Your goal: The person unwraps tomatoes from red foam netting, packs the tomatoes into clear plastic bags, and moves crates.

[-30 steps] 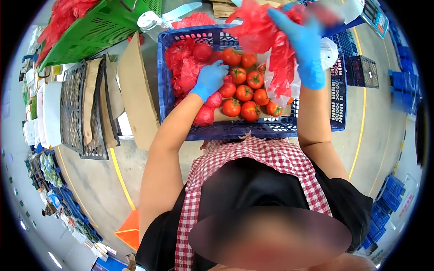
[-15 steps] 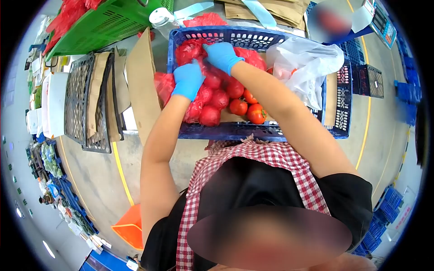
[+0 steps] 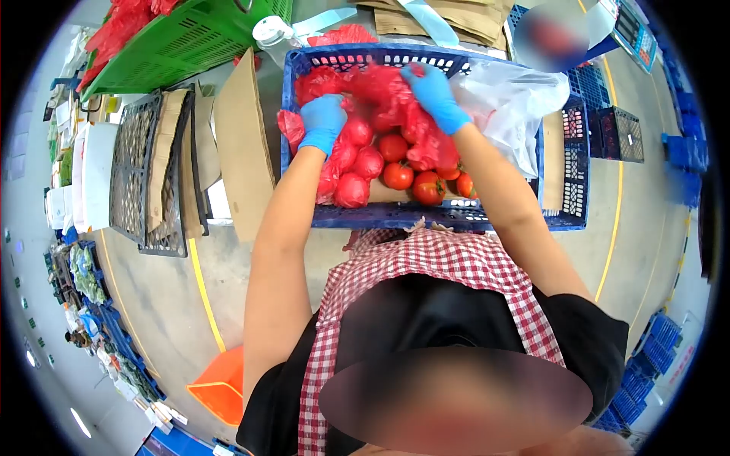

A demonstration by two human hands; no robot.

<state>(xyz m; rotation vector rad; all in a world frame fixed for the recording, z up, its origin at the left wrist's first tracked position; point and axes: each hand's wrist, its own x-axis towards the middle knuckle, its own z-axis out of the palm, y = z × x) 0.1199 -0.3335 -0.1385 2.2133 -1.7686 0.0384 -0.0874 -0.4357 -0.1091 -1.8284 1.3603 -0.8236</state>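
Note:
Inside the blue crate (image 3: 380, 221), red plastic bags full of tomatoes (image 3: 351, 190) lie on the left, and loose tomatoes (image 3: 429, 188) sit near the front wall. My right hand (image 3: 435, 99), in a blue glove, pinches a red plastic bag (image 3: 391, 95) that hangs loosely and is blurred by motion. At the left side of the crate my left hand (image 3: 322, 121), also gloved, is closed at the bagged tomatoes; its fingertips are partly hidden against the red plastic. A clear plastic bag (image 3: 506, 106) lies crumpled over the right end.
A green crate (image 3: 198, 49) with red bags stands at the back left. Cardboard (image 3: 243, 144) and a black mesh crate (image 3: 137, 167) are to the left. A lidded clear jar (image 3: 272, 32) stands behind the blue crate, a scale (image 3: 635, 34) at the back right.
My right hand has moved right, away from my left hand, drawing red plastic across the crate and over some loose tomatoes. My left hand has shifted slightly right.

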